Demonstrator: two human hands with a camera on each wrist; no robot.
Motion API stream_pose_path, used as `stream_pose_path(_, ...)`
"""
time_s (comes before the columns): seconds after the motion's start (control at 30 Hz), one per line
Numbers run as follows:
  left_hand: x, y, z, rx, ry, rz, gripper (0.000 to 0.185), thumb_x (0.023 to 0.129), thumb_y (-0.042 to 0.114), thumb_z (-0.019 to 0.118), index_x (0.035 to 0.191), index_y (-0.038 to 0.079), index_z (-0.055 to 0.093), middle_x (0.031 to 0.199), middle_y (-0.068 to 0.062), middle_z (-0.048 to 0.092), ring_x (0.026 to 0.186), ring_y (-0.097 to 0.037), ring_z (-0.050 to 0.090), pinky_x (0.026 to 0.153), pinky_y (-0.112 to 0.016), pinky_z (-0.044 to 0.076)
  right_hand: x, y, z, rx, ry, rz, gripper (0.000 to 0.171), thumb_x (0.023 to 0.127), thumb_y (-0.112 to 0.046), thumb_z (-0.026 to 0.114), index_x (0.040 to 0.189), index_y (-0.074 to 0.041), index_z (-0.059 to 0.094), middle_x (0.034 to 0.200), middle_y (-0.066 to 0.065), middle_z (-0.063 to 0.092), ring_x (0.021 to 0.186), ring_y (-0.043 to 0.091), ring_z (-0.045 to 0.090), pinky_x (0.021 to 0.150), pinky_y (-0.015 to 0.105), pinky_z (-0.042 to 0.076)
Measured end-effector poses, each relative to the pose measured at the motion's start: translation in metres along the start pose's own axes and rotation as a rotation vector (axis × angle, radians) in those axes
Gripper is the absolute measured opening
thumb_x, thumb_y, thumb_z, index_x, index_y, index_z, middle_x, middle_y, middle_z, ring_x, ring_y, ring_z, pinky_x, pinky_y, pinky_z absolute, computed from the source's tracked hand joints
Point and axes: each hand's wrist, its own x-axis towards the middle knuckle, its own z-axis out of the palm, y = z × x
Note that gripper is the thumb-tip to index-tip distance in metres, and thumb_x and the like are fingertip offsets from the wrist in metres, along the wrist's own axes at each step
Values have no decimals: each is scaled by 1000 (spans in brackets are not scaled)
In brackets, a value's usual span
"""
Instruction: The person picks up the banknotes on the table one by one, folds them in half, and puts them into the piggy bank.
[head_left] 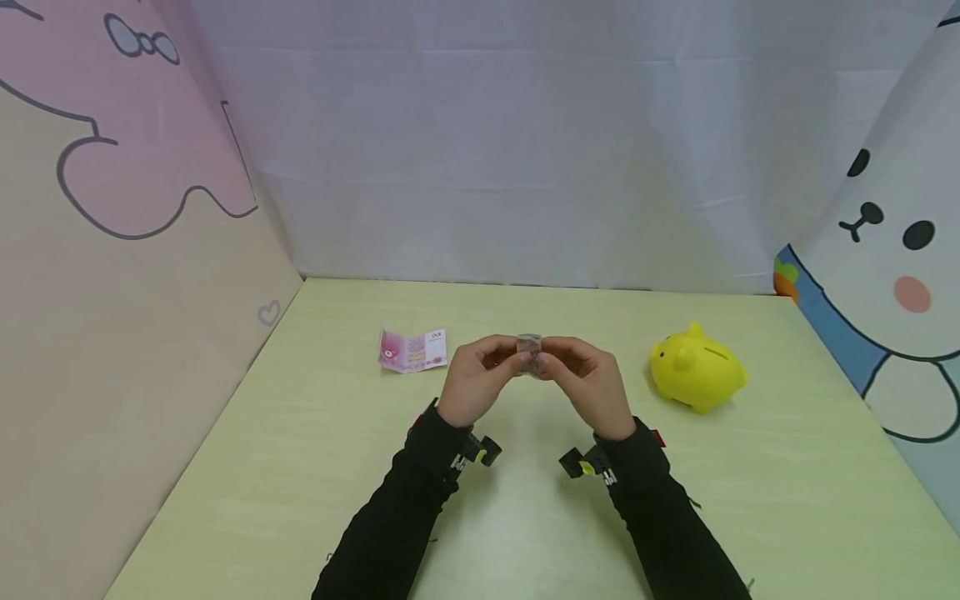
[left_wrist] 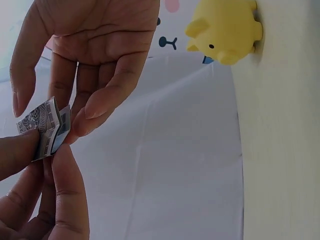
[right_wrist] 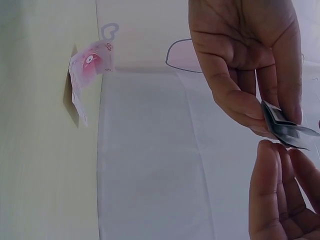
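Above the middle of the table, a small grey banknote, folded into a little packet, is held between both hands. My left hand pinches it with the thumb in front and the fingers behind. From the other side my right hand has its thumb and fingertips at the note's edge. Patterned print shows on the folded banknote in the left wrist view, where its layers stand slightly apart. The right wrist view gives the folded banknote nearly edge-on.
Left of the hands lies a creased pink banknote on the table. A yellow piggy bank with a slot in its back stands at the right. A white cloth hangs behind the table, with cartoon-printed panels at both sides.
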Motion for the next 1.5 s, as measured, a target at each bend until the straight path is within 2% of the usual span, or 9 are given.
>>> stream_pose_path(0.13, 0, -1, 1, -3, 1, 8, 22, 93, 9, 66, 112, -1, 69, 107, -20, 70, 90, -16, 67, 78, -26, 56, -1, -1, 1, -8, 18, -6, 27, 93, -6, 66, 117, 5, 65, 109, 18, 69, 84, 3, 67, 75, 23, 58)
stream_pose_path(0.3, 0, -1, 2, 16, 7, 21, 21, 94, 9, 65, 110, -2, 69, 105, -20, 71, 87, -12, 65, 76, -24, 55, -1, 1, 1, 7, 32, -21, 24, 92, -3, 66, 114, 6, 66, 99, -8, 69, 78, 5, 66, 71, 23, 58)
stream_pose_path(0.4, 0, -1, 1, 22, -4, 28, 22, 94, 10, 65, 111, -2, 69, 106, -20, 71, 88, -15, 66, 77, -25, 56, -1, 2, 0, 13, 37, -15, 22, 92, -4, 66, 111, 7, 67, 95, -14, 68, 75, 6, 66, 71, 24, 58)
stream_pose_path(0.9, 1, -2, 0, 16, -33, 42, 22, 95, 7, 63, 112, -5, 68, 106, -22, 70, 84, -10, 64, 76, -23, 55, 0, 3, 0, 61, 33, 19, 18, 93, -5, 65, 104, 9, 66, 88, -11, 68, 69, 6, 64, 68, 23, 58)
stream_pose_path(1.23, 0, -1, 0, 30, -36, 59, 21, 95, 6, 63, 112, -6, 68, 105, -23, 70, 83, -11, 64, 76, -22, 55, 0, 0, 1, 42, 32, 17, 17, 94, -5, 64, 102, 10, 66, 84, -11, 66, 67, 5, 63, 67, 22, 58)
stream_pose_path(1.5, 1, 2, -3, -66, -24, 27, 24, 99, 11, 57, 116, -5, 66, 109, -23, 68, 87, -9, 66, 82, -29, 58, 1, -2, 1, 31, 55, 19, 17, 93, -5, 64, 102, 10, 66, 85, -10, 66, 68, 6, 64, 67, 22, 58)
